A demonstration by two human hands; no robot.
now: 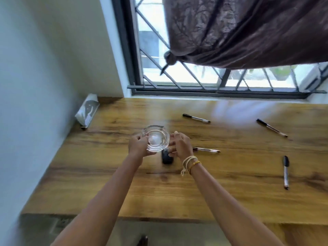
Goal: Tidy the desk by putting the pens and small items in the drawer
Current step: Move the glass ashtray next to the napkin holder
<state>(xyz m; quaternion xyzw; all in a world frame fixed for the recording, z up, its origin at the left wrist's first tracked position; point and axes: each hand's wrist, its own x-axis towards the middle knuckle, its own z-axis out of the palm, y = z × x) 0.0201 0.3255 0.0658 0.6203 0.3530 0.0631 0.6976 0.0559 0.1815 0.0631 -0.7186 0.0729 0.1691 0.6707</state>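
Head view: my left hand (140, 145) grips a glass ashtray (156, 140). My right hand (179, 145), fingers loosely curled, touches its rim. Bare desk (124, 189) lies toward me.

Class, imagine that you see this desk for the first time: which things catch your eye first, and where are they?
The clear glass ashtray stands out at the middle of the wooden desk, gripped by the left hand, with the right hand beside it. Four pens lie scattered to the right, the nearest pen just past the right hand. A brown curtain hangs knotted across the barred window.
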